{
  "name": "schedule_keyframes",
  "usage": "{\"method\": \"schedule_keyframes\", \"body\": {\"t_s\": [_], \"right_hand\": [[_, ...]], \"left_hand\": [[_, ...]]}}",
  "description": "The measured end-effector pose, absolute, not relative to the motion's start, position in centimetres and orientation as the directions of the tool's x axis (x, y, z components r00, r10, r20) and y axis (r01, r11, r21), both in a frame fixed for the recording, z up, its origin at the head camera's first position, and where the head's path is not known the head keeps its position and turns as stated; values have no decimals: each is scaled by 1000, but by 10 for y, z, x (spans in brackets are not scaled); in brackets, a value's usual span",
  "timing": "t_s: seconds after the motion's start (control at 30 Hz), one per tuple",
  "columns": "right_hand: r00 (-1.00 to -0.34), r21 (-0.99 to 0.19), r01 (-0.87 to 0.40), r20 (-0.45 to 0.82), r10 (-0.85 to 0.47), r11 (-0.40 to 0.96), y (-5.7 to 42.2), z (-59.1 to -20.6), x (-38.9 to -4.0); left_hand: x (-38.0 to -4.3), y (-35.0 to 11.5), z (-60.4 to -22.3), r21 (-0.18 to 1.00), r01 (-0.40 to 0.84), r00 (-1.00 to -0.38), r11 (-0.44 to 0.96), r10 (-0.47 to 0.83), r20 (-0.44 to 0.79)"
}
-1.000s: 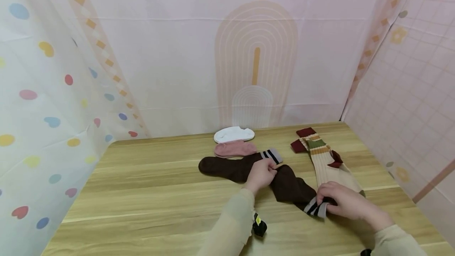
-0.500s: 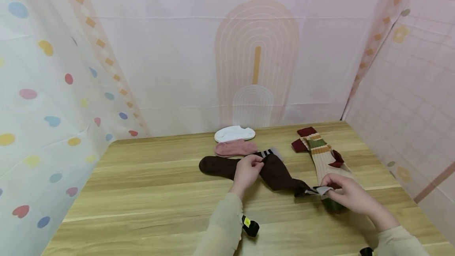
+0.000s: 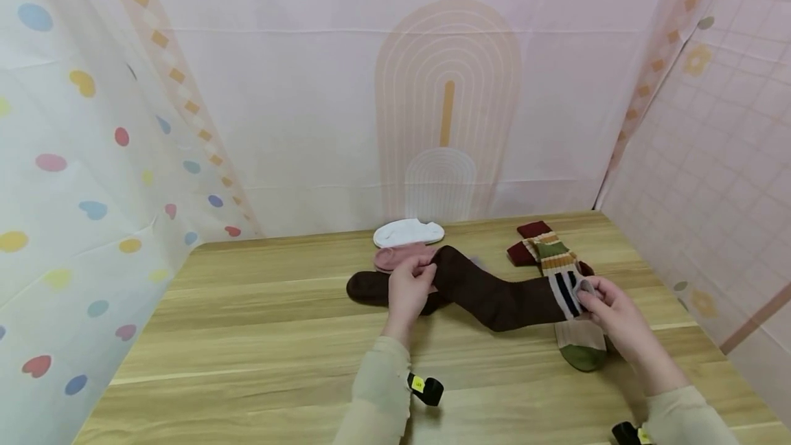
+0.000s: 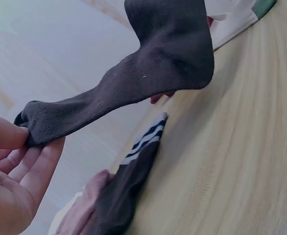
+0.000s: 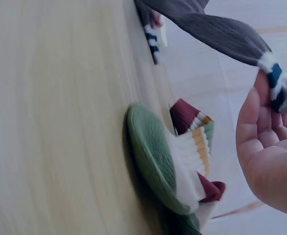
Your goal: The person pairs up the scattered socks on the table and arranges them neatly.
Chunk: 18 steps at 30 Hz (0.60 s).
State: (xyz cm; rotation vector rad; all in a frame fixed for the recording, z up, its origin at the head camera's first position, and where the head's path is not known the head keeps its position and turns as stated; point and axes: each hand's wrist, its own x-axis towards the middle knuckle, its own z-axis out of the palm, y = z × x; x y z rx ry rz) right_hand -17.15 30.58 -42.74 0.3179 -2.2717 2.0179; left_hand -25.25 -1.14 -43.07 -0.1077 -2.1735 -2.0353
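A dark brown sock (image 3: pixel 488 294) with a grey, black-striped cuff is stretched between both hands above the table. My left hand (image 3: pixel 409 294) pinches its toe end, as the left wrist view shows. The cuff is pinched by my right hand (image 3: pixel 621 314). Beneath the left hand lies a second dark brown sock (image 3: pixel 367 288), partly covered; its striped cuff shows in the left wrist view. Behind it rest pink socks (image 3: pixel 398 255) and white socks (image 3: pixel 409 233). Cream socks (image 3: pixel 581 335) with maroon cuffs and green toes lie below the right hand, partly hidden by the raised sock.
The wooden table (image 3: pixel 247 335) reaches back to a patterned cloth (image 3: pixel 296 122) hanging behind it. More printed cloth hangs at the left and right sides. Each wrist carries a small black camera band (image 3: pixel 426 389).
The upper brown sock has been lifted off the table and pulled out straight. My left hand moved left and up with the toe; my right hand raised the cuff over the cream socks.
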Motion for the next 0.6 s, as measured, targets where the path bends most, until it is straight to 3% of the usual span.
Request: {"method": "schedule_keyframes", "body": {"t_s": [0.1,0.27,0.43,0.6], "right_hand": [[-985,-989,-105,118,-128,-102,308,-429,-173],[-989,-977,77,-49,-142,-200,311,-432,-177],[-968,-981,175,-157,-195,-78,307,-438,-186],[-954,-981,185,-194,-230,61,300,-444,-193]], "left_hand": [[-246,-13,-425,984,172,-983,52,-48,175],[-235,-11,-416,981,189,-981,44,-28,191],[-231,-4,-415,961,260,-965,94,-10,262],[-225,-5,-410,949,287,-957,130,4,289]]}}
